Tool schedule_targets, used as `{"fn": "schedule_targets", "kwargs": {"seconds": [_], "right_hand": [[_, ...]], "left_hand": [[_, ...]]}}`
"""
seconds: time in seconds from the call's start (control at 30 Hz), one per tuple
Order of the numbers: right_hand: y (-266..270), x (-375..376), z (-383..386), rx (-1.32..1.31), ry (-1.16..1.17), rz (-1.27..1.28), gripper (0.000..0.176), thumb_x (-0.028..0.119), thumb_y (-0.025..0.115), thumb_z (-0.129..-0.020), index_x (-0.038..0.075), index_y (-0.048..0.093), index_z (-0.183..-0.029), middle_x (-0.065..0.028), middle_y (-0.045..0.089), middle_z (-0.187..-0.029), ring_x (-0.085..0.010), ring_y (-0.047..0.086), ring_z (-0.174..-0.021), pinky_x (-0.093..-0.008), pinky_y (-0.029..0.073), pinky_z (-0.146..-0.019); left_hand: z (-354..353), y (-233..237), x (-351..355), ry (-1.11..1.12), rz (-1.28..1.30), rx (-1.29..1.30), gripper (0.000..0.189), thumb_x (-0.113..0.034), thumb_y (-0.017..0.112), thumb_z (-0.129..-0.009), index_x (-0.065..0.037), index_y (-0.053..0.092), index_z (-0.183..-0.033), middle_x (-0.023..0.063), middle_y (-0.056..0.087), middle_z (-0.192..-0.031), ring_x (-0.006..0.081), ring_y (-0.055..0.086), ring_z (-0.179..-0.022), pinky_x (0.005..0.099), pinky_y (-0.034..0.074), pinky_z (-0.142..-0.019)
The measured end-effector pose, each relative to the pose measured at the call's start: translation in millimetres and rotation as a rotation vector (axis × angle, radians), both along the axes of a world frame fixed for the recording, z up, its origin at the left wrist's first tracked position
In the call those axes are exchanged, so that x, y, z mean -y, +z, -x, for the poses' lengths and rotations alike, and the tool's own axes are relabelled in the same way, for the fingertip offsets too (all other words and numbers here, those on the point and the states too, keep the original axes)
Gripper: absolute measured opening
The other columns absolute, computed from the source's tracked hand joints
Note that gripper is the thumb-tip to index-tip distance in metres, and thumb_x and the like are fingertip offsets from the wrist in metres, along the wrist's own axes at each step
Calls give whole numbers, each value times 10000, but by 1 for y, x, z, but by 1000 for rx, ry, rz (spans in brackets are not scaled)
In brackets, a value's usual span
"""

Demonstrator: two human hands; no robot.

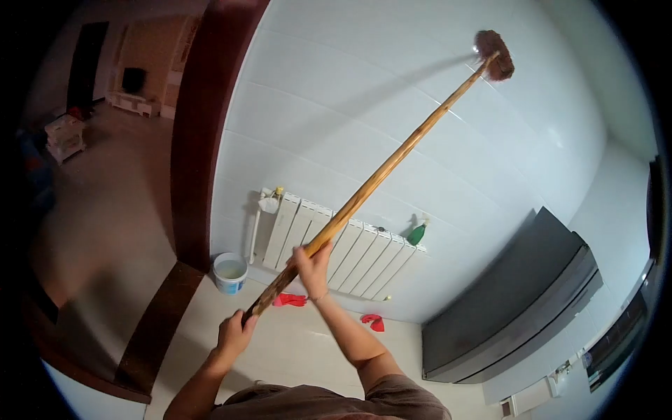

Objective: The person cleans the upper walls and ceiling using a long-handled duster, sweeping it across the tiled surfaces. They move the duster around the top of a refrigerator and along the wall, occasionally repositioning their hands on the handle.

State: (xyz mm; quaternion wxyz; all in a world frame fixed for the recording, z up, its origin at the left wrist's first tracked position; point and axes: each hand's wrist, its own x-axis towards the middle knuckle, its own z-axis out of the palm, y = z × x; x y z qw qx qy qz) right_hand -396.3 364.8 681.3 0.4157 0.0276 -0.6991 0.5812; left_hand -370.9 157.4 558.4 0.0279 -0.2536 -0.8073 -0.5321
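A long wooden pole [392, 162] runs diagonally up to the right, with a brown brush-like head [495, 56] against the white tiled wall [336, 84]. My left hand [234, 334] is closed around the pole's lower end. Further up the pole, my right hand [312, 269] grips it in front of the white radiator [371, 259]. The pole casts a shadow on the tiles.
A bucket [230, 273] stands on the floor by the dark red door frame [192, 140]. Red cloth-like items [290, 299] lie below the radiator. A green bottle [416, 234] is on its top. At right is a grey fridge [511, 301].
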Motion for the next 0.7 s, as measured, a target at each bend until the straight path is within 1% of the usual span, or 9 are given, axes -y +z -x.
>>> {"fn": "schedule_targets", "kwargs": {"seconds": [0.07, 0.17, 0.2, 0.33, 0.4, 0.53, 0.6, 0.67, 0.7], "right_hand": [[44, -33, 5, -26, 24, -47, 404, 10, 543, -820, 26, 231, -1076, -112, 529, -770, -189, 598, -573, -305, 525, -505], [106, -65, 9, 2, 19, -24, 389, 35, 572, -808, 24, 247, -1023, -121, 531, -780, -196, 600, -568, -305, 530, -514], [115, -76, 12, 14, 6, -39, 382, 35, 576, -807, 25, 251, -1009, -119, 528, -774, -199, 600, -561, -304, 530, -515], [118, -81, 15, -33, -41, -22, 370, 32, 574, -809, 22, 256, -997, -116, 525, -754, -204, 599, -544, -305, 530, -508], [94, -66, 11, 23, -58, 20, 369, 19, 570, -810, 25, 249, -992, -113, 521, -745, -209, 602, -538, -305, 532, -502], [-9, -38, 16, 38, 16, -25, 391, -5, 549, -832, 62, 216, -1023, -121, 530, -800, -209, 609, -594, -327, 542, -516], [-30, 15, -6, 84, 74, 107, 385, -15, 538, -843, 65, 216, -1038, -119, 525, -848, -197, 597, -650, -322, 536, -565], [-89, 43, -10, 104, 109, 76, 405, -11, 560, -835, 62, 232, -1062, -104, 509, -861, -178, 580, -672, -308, 521, -572], [-96, 72, -22, 101, 92, 85, 389, -12, 563, -833, 66, 248, -1048, -93, 503, -853, -173, 572, -680, -313, 517, -581]], "left_hand": [[19, 25, -36, 36, 12, -74, 355, -367, 556, -859, -17, 533, -800, 218, 602, -692, 430, 579, -686, 482, 443, -595], [37, 79, -71, -20, -39, -79, 381, -394, 547, -860, -19, 531, -794, 218, 599, -685, 422, 584, -687, 486, 443, -597], [41, 91, -80, -29, -55, -82, 380, -394, 547, -861, -20, 533, -798, 217, 601, -688, 418, 586, -690, 486, 444, -600], [45, 93, -88, -42, -45, -63, 372, -392, 544, -863, -24, 536, -803, 212, 605, -695, 407, 594, -699, 479, 451, -609], [45, 67, -76, -36, 21, -50, 374, -399, 549, -855, -28, 539, -809, 205, 609, -702, 406, 596, -706, 472, 456, -613], [26, -6, -27, 40, -28, -1, 323, -340, 586, -826, -22, 537, -794, 205, 602, -701, 413, 586, -685, 465, 458, -616], [11, -36, 12, 53, -5, 16, 287, -288, 601, -810, -15, 523, -772, 201, 599, -693, 410, 584, -677, 460, 456, -615], [-5, -73, 55, 70, -9, 60, 268, -257, 605, -789, -12, 505, -755, 191, 574, -655, 399, 572, -634, 446, 452, -590], [-13, -99, 79, 79, 14, 48, 265, -250, 608, -782, -11, 500, -750, 181, 557, -633, 382, 565, -604, 430, 449, -573]]}}
